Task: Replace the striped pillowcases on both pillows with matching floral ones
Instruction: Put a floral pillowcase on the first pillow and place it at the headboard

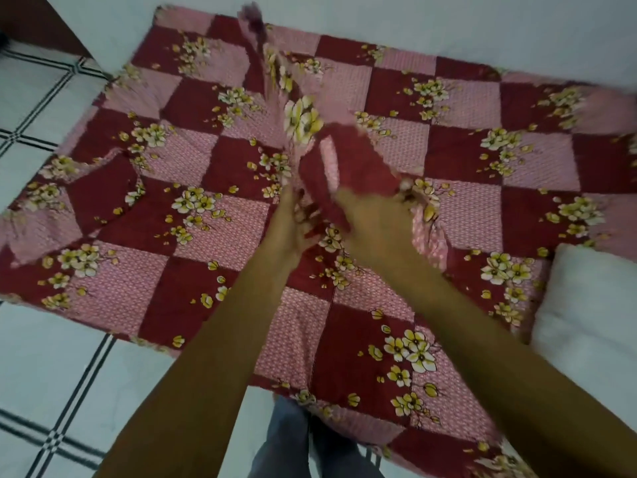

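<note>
**Two hands, one bunched pillowcase**

Two hands meet at the middle of the view, close together and almost touching. The left hand [295, 229] has its fingers curled into a fold of the floral pillowcase [344, 160]. The right hand [375, 222] clutches the same cloth from the other side, its knuckles towards the camera. Both are grasping it, though motion blur hides the exact lie of the fingers.

There is one pillowcase in hand. It is gathered into a crumpled bundle that rises from the two hands and trails away from the person in a narrow, blurred strip. It is dark red and pink with yellow-white flowers (the same print as the cloth below, so its edges are hard to trace). Part of it spills down just beside the right hand.

Under the hands one sheet [138, 288] lies spread out flat, checked in dark red and pink with flower sprays.

One bare white pillow [586, 305] rests on the sheet's right edge, well apart from both hands.

White tiled floor [51, 374] with dark lines shows at the left, and two legs [282, 443] in blue cloth stand at the bottom.
</note>
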`<state>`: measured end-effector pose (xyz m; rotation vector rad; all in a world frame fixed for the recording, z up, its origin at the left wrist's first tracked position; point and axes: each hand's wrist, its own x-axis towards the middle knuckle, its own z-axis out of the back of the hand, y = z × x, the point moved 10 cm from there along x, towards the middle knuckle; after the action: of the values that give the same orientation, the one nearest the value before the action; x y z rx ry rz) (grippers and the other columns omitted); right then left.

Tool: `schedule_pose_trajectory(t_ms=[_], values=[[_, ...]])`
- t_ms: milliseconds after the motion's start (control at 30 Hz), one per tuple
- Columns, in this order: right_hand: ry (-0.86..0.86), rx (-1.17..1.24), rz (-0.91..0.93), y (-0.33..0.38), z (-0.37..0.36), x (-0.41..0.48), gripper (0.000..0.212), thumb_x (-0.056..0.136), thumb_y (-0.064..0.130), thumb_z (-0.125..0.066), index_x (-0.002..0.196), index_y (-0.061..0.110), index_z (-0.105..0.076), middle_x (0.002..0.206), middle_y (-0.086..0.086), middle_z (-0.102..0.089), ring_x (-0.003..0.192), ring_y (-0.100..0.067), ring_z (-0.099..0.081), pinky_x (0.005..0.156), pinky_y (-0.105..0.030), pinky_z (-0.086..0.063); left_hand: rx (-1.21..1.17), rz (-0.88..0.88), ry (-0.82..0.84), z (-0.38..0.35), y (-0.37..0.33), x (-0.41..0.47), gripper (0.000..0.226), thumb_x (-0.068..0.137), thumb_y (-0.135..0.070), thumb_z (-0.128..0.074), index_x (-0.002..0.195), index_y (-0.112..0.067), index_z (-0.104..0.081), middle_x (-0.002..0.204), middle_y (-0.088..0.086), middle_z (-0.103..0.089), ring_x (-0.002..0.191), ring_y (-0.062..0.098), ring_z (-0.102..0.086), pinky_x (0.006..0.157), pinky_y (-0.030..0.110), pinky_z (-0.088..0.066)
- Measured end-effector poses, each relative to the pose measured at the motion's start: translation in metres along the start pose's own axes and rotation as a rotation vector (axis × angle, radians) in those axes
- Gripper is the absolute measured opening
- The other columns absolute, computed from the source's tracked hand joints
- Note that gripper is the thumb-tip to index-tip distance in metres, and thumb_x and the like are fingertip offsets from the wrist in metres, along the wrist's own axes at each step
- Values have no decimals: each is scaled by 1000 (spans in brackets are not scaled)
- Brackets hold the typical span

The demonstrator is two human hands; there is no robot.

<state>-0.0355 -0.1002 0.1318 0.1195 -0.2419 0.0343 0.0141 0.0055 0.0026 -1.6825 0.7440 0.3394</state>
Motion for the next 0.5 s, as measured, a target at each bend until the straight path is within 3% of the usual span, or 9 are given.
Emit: schedule_pose_trajectory(t_ms=[33,67,100,167,233,300,367,433,500], values=[[74,-92,41,15,-29,-12,41,63,16,-76,102,18,-63,67,-4,-65,61,-28,-64,51,-28,-31,-41,27,11,1,11,-1,68,93,-70,-26,137,-24,-51,127,12,-46,104,16,-67,91,39,-48],[133,-156,73,28,-57,-27,41,56,17,-77,94,18,-64,63,-1,-64,56,-25,-63,49,-28,-34,-70,78,8,3,28,0,67,91,-71,-32,131,-24,-58,120,15,-64,101,16,-68,91,38,-50],[172,-189,92,39,-86,-42,35,53,19,-76,87,20,-66,58,1,-62,52,-22,-61,49,-27,-39,-87,137,-2,7,49,0,66,86,-74,-41,125,-25,-62,121,9,-68,101,18,-69,90,38,-52],[252,-152,114,60,-142,-78,25,58,28,-67,82,22,-72,54,1,-61,49,-19,-60,48,-28,-47,-58,246,-39,31,102,5,76,67,-77,-64,125,-27,-63,124,4,-68,107,21,-68,91,39,-52],[353,-110,146,82,-189,-120,34,58,33,-61,86,24,-77,52,2,-59,45,-16,-58,42,-23,-44,-23,381,-130,59,150,-1,91,57,-74,-76,131,-26,-56,129,4,-64,111,26,-64,94,45,-52],[500,-43,175,99,-227,-167,44,61,25,-62,103,23,-73,58,3,-59,44,-15,-56,42,-22,-43,74,349,-231,80,168,-14,61,78,-52,-74,128,-25,-53,124,-2,-63,110,23,-61,87,41,-53],[555,91,169,101,-242,-201,47,66,23,-70,113,22,-63,68,6,-61,52,-16,-60,51,-31,-54,191,288,-271,99,186,-14,32,93,-26,-64,123,-21,-56,107,-3,-64,97,20,-62,74,34,-53],[681,441,116,96,-245,-225,35,79,25,-69,113,19,-65,82,3,-67,70,-17,-65,71,-38,-57,288,230,-323,116,196,-15,20,92,-19,-65,111,-13,-62,103,5,-65,84,18,-61,78,38,-54],[795,799,1,78,-234,-234,17,87,25,-65,101,18,-71,87,2,-71,77,-12,-65,76,-32,-54,386,195,-359,128,200,-16,6,92,-17,-65,95,-15,-61,92,7,-63,80,20,-59,82,41,-53]])
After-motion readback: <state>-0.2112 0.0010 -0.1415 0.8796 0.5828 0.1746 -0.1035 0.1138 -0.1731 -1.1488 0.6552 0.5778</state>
